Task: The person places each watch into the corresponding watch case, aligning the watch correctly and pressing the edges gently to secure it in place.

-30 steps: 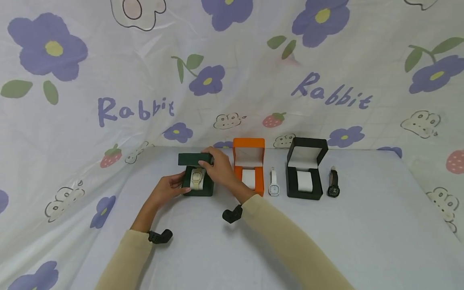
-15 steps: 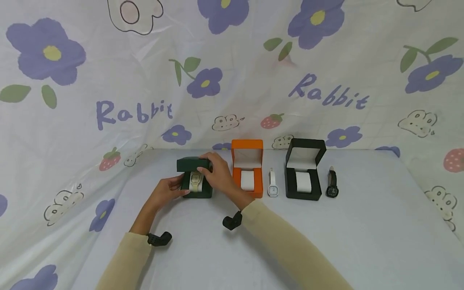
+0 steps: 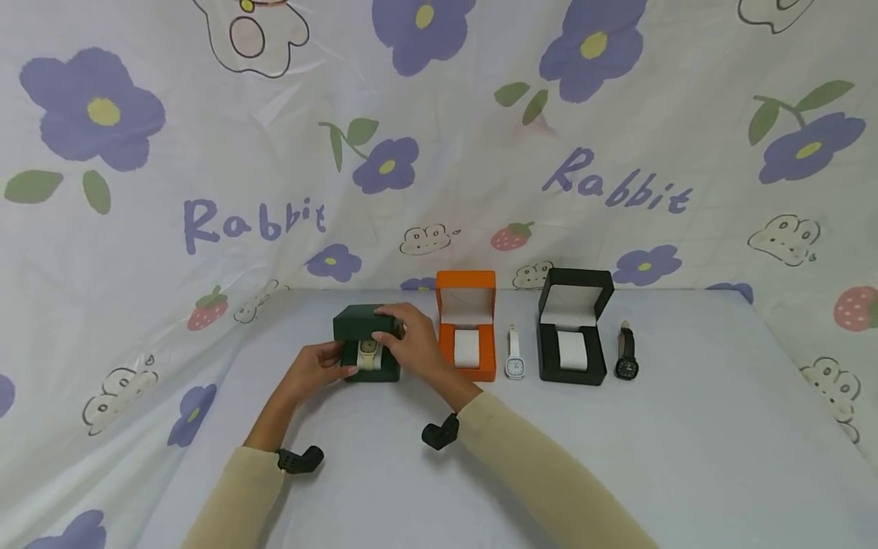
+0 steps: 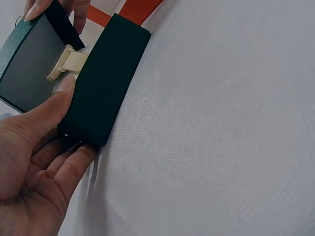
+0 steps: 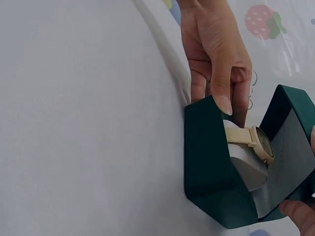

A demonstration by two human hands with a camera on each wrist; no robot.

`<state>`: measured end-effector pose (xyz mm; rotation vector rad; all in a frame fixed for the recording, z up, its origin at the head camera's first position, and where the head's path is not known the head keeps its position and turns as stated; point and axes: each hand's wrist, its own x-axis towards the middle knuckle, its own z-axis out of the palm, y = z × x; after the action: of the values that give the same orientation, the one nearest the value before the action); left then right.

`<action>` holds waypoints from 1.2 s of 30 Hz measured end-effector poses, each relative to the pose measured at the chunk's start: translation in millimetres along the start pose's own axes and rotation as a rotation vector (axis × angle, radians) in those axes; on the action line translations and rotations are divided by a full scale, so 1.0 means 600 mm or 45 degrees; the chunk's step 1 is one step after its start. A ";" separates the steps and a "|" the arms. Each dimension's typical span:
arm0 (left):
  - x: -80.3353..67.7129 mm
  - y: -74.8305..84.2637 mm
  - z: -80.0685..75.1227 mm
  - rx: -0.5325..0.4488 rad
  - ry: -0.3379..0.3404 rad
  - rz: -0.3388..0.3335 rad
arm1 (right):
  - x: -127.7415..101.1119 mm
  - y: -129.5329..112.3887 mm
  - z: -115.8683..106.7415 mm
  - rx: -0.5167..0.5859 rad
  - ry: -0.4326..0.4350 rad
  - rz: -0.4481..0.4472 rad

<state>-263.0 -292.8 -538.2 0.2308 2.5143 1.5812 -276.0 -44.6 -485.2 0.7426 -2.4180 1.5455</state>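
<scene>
At the far left of the table (image 3: 617, 473), the green watch box (image 3: 366, 347) stands half-closed. The left hand (image 3: 312, 370) grips its base; the right hand (image 3: 411, 343) clasps the lid from above, the beige watch (image 5: 256, 142) inside.

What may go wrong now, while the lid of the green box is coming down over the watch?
1. The left hand has its thumb on the front edge of the green box; the lid might pinch it.
2. The watch sits high on its cushion, so the lid may press on its face.
3. The right hand is close to the orange box and could bump it.
</scene>
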 end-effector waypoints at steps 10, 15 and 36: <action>0.000 -0.002 0.003 0.008 0.007 0.010 | -0.011 0.009 0.004 0.069 0.035 -0.018; -0.002 -0.002 0.004 0.013 0.013 0.002 | -0.019 0.012 0.008 0.073 0.020 0.003; -0.002 -0.004 0.002 -0.043 -0.011 0.016 | -0.048 0.021 0.028 0.026 0.024 -0.032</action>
<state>-261.4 -292.9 -540.8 0.2496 2.4820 1.6228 -255.4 -46.2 -514.1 0.7560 -2.3739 1.5630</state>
